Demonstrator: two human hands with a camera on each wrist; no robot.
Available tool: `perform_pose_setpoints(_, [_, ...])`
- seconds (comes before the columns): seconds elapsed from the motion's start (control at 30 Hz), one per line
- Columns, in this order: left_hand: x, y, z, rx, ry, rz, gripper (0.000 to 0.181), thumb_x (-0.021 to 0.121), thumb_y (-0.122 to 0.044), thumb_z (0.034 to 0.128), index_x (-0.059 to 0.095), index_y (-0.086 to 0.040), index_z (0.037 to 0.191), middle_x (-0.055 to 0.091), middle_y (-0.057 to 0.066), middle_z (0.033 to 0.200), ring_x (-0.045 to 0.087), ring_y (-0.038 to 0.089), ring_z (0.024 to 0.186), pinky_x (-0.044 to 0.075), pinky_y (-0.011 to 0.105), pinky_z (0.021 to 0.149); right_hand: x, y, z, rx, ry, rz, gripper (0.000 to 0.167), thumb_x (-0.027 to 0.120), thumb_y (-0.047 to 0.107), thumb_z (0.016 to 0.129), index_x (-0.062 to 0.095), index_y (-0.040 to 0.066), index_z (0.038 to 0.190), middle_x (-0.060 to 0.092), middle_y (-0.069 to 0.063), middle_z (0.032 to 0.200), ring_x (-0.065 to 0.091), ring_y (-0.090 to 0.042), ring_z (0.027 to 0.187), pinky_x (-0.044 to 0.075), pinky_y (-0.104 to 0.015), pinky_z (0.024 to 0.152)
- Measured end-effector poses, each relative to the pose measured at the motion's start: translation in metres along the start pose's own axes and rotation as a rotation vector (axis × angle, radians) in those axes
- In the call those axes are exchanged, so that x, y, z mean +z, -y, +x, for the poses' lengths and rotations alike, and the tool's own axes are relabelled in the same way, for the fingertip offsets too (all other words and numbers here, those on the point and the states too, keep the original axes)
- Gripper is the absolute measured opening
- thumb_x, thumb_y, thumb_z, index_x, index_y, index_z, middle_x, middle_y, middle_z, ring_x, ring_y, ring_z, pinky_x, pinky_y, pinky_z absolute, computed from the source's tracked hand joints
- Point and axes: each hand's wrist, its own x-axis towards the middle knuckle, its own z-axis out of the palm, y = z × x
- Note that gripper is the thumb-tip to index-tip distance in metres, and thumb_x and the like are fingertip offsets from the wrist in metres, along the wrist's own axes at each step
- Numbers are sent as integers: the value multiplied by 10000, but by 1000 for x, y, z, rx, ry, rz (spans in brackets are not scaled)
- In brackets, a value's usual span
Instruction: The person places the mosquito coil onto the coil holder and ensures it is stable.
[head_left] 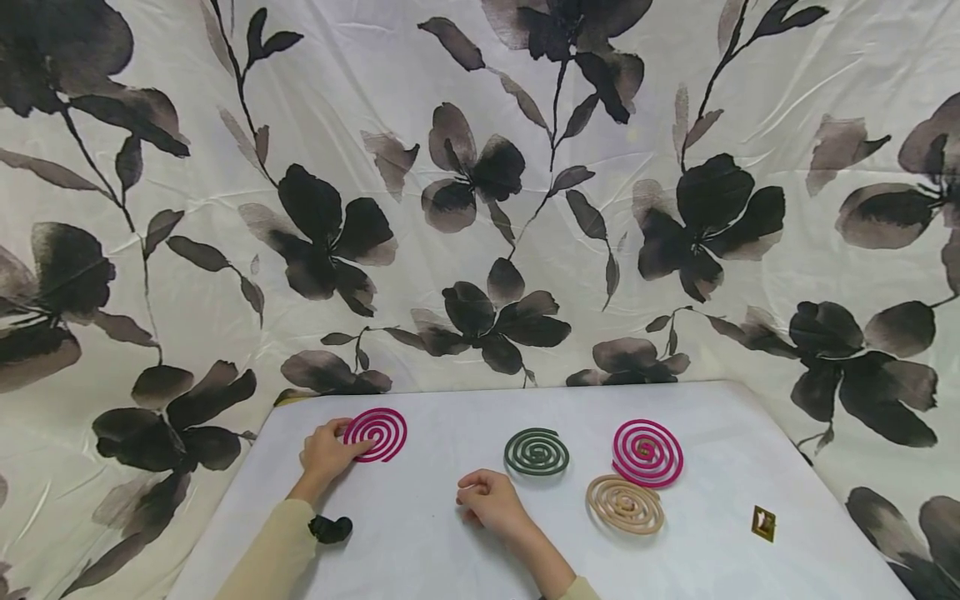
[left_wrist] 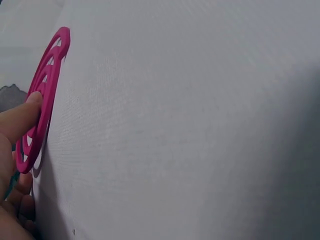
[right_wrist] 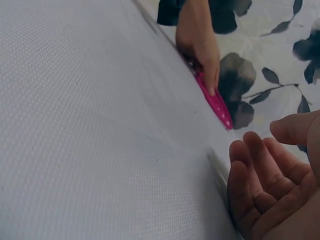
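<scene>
- Left fingers [head_left: 337, 428] pinch a pink coil [left_wrist: 49, 100], ten o'clock on the counter [head_left: 420, 558].
- Right fingers [head_left: 474, 489] curl loosely, empty.
- One-sided pinch could let the coil tip.

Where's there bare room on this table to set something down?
Bare tabletop lies between the left pink coil and green coil, just beyond the right hand; another patch separates the tan coil and gold piece. It's crowded where the right pink coil and tan coil bunch beside the green coil.
</scene>
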Motion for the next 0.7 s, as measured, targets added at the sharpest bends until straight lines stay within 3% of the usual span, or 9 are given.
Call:
perform_pose_setpoints(0.13, [-1, 0, -1, 6, -6, -76, 694, 834, -342, 758, 539, 2, 1283, 592, 244, 1164, 469, 412, 1069, 329, 561, 885, 0, 0, 1, 9, 6, 9, 157, 634, 71, 903, 640, -30, 1023, 674, -41, 785, 577, -122, 582, 465, -229, 512])
perform_pose_setpoints(0.23, [-2, 0, -2, 20, 6, -165, 673, 833, -242, 773, 510, 17, 1303, 593, 246, 1141, 528, 383, 1043, 407, 515, 917, 0, 1, 1, 16, 14, 11, 154, 632, 75, 904, 640, -26, 1020, 669, -33, 784, 574, -117, 587, 461, -219, 515])
perform_pose_setpoints(0.33, [-4, 0, -1, 29, 28, -251, 650, 817, -155, 790, 489, 34, 1319, 604, 249, 1106, 583, 359, 994, 512, 459, 851, 0, 1, 1, 12, 19, 11, 157, 634, 75, 904, 639, -31, 1020, 670, -42, 780, 577, -117, 587, 458, -223, 513])
perform_pose_setpoints(0.47, [-6, -1, 1, 19, 40, -335, 590, 797, -93, 804, 507, 41, 1300, 643, 248, 1051, 637, 324, 928, 561, 384, 785, 1, 2, 1, 11, 20, 11, 162, 642, 79, 898, 639, -31, 1017, 671, -53, 773, 577, -120, 582, 443, -228, 501])
perform_pose_setpoints(0.57, [-8, -1, 1, -4, 50, -408, 565, 783, -66, 814, 510, 50, 1295, 652, 244, 1037, 657, 261, 871, 568, 331, 752, 2, 3, 2, 10, 20, 5, 161, 642, 80, 897, 640, -30, 1015, 676, -56, 774, 580, -123, 579, 440, -227, 495])
perform_pose_setpoints(0.7, [-7, 0, -2, -85, 87, -542, 582, 767, -62, 832, 485, 30, 1333, 632, 235, 1089, 648, 166, 833, 569, 287, 708, 4, 4, 2, 16, 24, 3, 167, 642, 78, 896, 639, -31, 1023, 679, -52, 781, 585, -122, 584, 445, -227, 503])
